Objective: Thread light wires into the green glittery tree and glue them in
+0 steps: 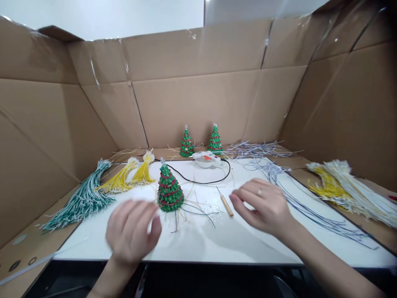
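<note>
A beaded green Christmas tree with red garland (170, 190) stands upright on the white board, loose wire ends spreading from its base. Just left of and in front of it hovers my left hand (133, 231), somewhat blurred, loosely bent with the thumb apart from the fingers. No object shows in it. On the right, my right hand (263, 205) is raised over the board, fingers loosely curved and nothing visible between them and the thumb. Between this hand and the tree lies an awl with a wooden handle (227, 205), its tip pointing away from me.
Two similar trees (187, 142) (215, 140) stand at the back beside a white glue gun (206, 158) with a black cord. Bundles of green strands (85, 200) and yellow strands (119, 178) lie left. Purplish wires (310, 211) and white strands (359, 190) lie right. Cardboard walls (192, 99) surround the board.
</note>
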A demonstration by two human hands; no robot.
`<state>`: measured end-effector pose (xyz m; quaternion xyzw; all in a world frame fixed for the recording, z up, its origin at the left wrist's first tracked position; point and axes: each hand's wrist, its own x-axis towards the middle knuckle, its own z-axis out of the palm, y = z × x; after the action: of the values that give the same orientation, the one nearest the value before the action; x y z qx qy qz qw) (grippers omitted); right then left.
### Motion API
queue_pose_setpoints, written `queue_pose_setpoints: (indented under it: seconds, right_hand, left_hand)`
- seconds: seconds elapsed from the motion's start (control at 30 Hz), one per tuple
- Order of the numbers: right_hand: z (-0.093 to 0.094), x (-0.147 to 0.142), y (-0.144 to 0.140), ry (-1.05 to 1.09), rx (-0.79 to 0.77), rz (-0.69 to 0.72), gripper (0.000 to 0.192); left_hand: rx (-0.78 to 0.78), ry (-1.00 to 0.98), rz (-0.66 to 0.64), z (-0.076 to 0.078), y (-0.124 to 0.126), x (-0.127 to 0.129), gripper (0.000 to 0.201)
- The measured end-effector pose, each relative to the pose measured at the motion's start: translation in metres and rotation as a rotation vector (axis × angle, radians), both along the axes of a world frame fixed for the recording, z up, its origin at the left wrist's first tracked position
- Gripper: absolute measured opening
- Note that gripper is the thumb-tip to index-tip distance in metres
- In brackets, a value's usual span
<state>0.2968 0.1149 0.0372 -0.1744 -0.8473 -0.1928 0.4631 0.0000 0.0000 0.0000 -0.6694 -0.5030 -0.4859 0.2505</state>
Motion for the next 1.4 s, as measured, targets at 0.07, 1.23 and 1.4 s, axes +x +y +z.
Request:
queue_pose_setpoints:
  seconds: [0.07,1.23,1.4]
  right_hand:
    - [-0.009,-0.018,0.029,-0.009,-0.072,-0.052,0.038]
    - [-0.034,-0.039,0.041,0.31,-1.562,0.847,0.116]
    - [-0.05,-0.042,0.044,0.395,-1.62,0.746,0.102]
  left_hand:
    - [-0.029,-0.036,0.093,0.009,0.042,0.0,0.027]
    - [-0.597,-0.716,-0.56,0.073,0.129,0.117,0.016]
    - [-0.668,-0.607,-0.59,0.062,0.14,0.097,0.028]
